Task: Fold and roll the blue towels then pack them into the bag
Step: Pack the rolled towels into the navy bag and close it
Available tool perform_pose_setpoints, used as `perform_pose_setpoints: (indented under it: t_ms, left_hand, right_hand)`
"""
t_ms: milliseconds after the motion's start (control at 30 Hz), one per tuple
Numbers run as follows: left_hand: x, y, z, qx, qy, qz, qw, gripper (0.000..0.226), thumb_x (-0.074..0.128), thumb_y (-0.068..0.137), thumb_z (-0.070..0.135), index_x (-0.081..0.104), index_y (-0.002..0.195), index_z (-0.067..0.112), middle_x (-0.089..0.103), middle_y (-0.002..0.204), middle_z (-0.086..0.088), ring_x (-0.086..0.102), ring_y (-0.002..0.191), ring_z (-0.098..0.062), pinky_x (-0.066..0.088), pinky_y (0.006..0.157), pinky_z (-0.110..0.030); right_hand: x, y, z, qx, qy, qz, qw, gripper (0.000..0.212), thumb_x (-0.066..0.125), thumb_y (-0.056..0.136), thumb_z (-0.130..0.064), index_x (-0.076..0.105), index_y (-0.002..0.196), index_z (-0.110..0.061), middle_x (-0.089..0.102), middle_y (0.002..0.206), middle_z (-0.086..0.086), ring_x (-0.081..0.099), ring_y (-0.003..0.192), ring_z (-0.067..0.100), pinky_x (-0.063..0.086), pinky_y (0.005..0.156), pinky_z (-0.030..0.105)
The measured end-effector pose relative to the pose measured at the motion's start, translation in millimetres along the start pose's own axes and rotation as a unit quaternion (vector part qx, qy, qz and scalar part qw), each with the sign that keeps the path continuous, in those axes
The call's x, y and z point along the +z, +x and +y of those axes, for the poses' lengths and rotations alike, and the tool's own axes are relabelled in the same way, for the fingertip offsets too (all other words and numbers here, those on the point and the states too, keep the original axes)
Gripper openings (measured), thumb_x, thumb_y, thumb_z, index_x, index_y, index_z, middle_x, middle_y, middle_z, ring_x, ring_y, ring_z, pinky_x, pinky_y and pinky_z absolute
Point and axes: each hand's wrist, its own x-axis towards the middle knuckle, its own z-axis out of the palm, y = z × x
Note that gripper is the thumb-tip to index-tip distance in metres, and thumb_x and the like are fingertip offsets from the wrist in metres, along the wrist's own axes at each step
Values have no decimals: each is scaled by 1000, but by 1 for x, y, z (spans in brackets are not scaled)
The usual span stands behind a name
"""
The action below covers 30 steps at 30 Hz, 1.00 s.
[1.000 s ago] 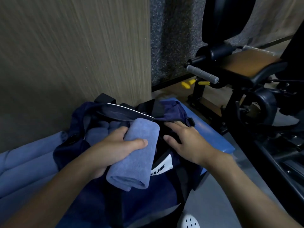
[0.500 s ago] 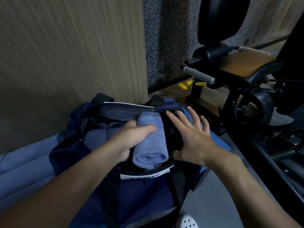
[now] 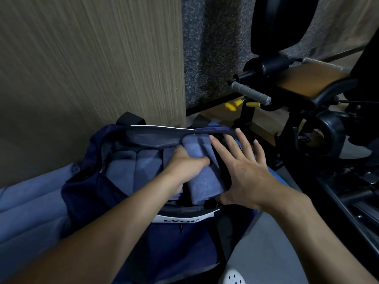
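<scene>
A navy bag (image 3: 86, 193) lies open in the middle of the view. Inside it, a rolled blue towel (image 3: 202, 181) sits at the right end, and my left hand (image 3: 184, 167) grips it with the thumb over its top. Other rolled blue towels (image 3: 131, 169) lie side by side in the bag to the left. With its fingers spread and straight, my right hand (image 3: 244, 171) presses against the bag's right side beside the roll. A white label (image 3: 180, 219) marks the bag's near rim.
More blue towels (image 3: 26, 203) lie flat at the left, under the bag. A wood-grain wall panel (image 3: 92, 58) rises right behind the bag. A black exercise machine (image 3: 303, 89) with a grey handle stands to the right. A white perforated shoe (image 3: 233, 277) shows at the bottom.
My left hand has pushed the rolled towel down and farther into the bag's right end. My right hand has moved from the bag's front rim to its right side, fingers spread.
</scene>
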Motion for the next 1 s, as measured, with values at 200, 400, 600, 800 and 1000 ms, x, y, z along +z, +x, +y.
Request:
perform_pose_setpoints:
  t_ms: [200,400,600,800,1000]
  left_hand:
    - [9,6,10,-23,53,-27,998,33,72,83,16,58,111,9,70,101,-8,68,89,-20,54,66,-28]
    - [19,6,14,-103,-90,-65,988,47,74,85,17,50,124,6,70,105,-14,71,89,-28,60,73,-42]
    - [32,11,8,-90,-79,15,993,35,69,86,8,42,108,13,65,101,-13,65,84,-27,57,75,-38]
    - [27,13,12,-105,-173,-17,979,40,72,83,10,56,120,9,72,101,-12,70,86,-28,58,69,-37]
    - [39,10,7,25,95,104,990,51,70,87,22,44,129,10,51,134,-11,55,120,-31,48,100,-39]
  right_hand:
    - [-5,0,-3,1,-5,-3,1000,137,75,59,-63,-34,140,-43,-17,160,-3,-41,139,20,-11,116,58]
    - [-6,-2,-4,5,2,4,1000,141,77,57,-61,-40,134,-47,-17,160,-3,-41,138,18,-10,117,58]
    - [-10,-2,-6,12,14,4,1000,142,77,56,-65,-38,137,-46,-20,159,-4,-43,137,17,-10,117,57]
    - [-14,-2,-7,16,42,26,999,146,78,51,-68,-36,138,-47,-19,160,-4,-42,138,15,-9,117,56]
    - [-12,-1,-5,26,70,31,997,145,79,50,-68,-34,139,-49,-17,161,-6,-40,138,12,-8,118,56]
